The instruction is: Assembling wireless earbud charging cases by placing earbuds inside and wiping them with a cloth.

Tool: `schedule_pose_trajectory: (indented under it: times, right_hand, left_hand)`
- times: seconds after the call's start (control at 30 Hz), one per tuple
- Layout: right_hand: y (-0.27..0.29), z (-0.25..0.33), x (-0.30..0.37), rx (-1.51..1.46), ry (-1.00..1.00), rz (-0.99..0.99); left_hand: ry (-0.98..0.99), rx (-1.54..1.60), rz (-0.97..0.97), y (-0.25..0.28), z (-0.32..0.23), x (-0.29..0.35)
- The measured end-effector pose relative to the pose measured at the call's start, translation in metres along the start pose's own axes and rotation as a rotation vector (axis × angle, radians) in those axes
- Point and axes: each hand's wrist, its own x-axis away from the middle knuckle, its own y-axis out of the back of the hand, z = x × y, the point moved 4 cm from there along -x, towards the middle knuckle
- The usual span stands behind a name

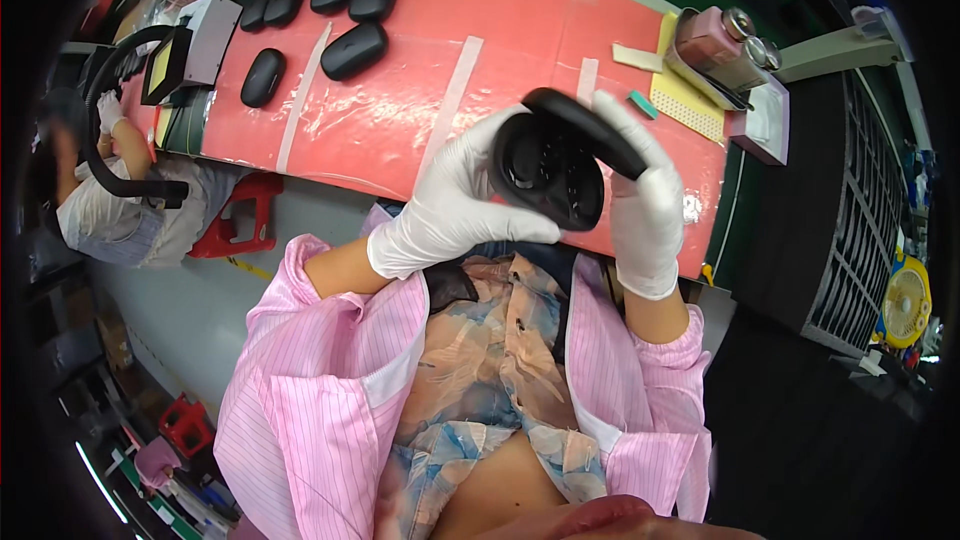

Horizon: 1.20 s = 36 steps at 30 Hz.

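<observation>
Both my hands wear white gloves and hold one black oval case (548, 172) with its lid hinged open, above the near edge of the red table mat (400, 100). My left hand (455, 205) grips the case body from the left and below. My right hand (640, 202) holds the raised lid (590, 130) from the right. Inside the case I see dark moulded hollows.
Several closed black cases (352, 50) lie on the mat at the far left. A grey box device (205, 35) stands at the left end. A pink tape dispenser (715, 45) and yellow pad (685, 100) sit at the right. Another person (110, 200) sits at the left. A black rack (850, 210) stands right.
</observation>
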Motion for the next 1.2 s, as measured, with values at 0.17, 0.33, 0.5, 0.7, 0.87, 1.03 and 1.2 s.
schedule_pose_trajectory:
  times: [0.17,0.33,0.5,0.7,0.87,1.03,1.2]
  right_hand:
    - [-0.035,-0.008,-0.004,0.069,0.113,0.067]
    - [-0.045,-0.009,-0.012,0.697,0.384,0.162]
    - [-0.067,-0.02,-0.011,0.453,0.2,0.163]
    - [-0.069,-0.034,-0.013,0.119,0.147,-0.004]
    - [-0.093,-0.041,-0.01,0.431,0.079,0.252]
    - [-0.019,-0.055,-0.005,1.092,0.413,-0.347]
    - [-0.026,-0.078,0.002,1.471,0.407,-0.079]
  left_hand:
    - [-0.068,0.056,-0.054,0.021,0.0,0.017]
    - [-0.04,0.113,-0.158,0.035,-0.003,0.024]
    - [-0.025,0.063,-0.217,0.051,-0.006,0.032]
    - [-0.057,0.015,-0.035,0.055,-0.004,0.053]
    - [0.346,0.205,0.074,0.08,0.006,0.06]
    - [0.066,0.512,-0.013,0.127,0.021,0.102]
    - [-0.053,0.873,0.061,0.23,0.058,0.188]
